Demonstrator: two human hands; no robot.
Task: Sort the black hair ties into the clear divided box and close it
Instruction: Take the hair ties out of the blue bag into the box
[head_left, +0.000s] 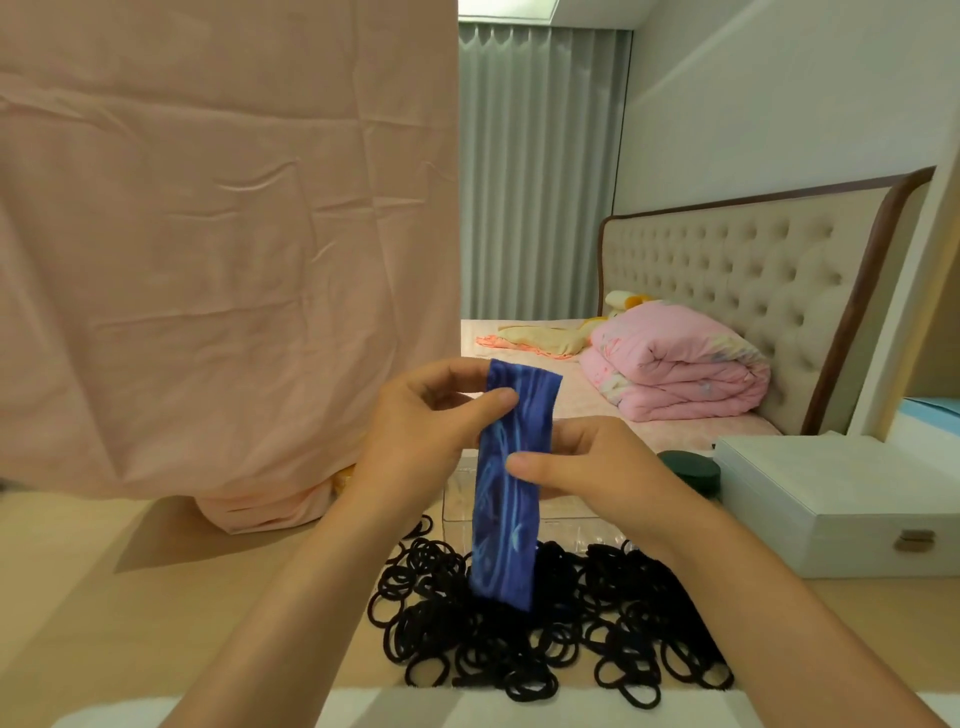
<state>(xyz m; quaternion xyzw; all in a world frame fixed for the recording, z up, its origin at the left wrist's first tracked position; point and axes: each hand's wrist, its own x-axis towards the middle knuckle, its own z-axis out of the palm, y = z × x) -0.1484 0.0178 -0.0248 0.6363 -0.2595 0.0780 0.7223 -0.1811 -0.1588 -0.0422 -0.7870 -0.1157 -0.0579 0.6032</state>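
Observation:
A big heap of black hair ties (550, 629) lies on the light wooden table near its front edge. Behind the heap sits the clear divided box (576, 525), mostly hidden by my hands; I cannot tell whether its lid is up. Above the heap I hold a blue patterned fabric band (511, 488) upright. My left hand (426, 431) pinches its top end. My right hand (582, 467) grips its middle from the right side. The band's lower end hangs down to the hair ties.
A white latched case (841, 509) stands at the right, with a dark green round tin (691, 467) beside it. A peach cloth (223, 260) hangs over the left side and rests on the table. Behind is a bed with a pink folded quilt (680, 364).

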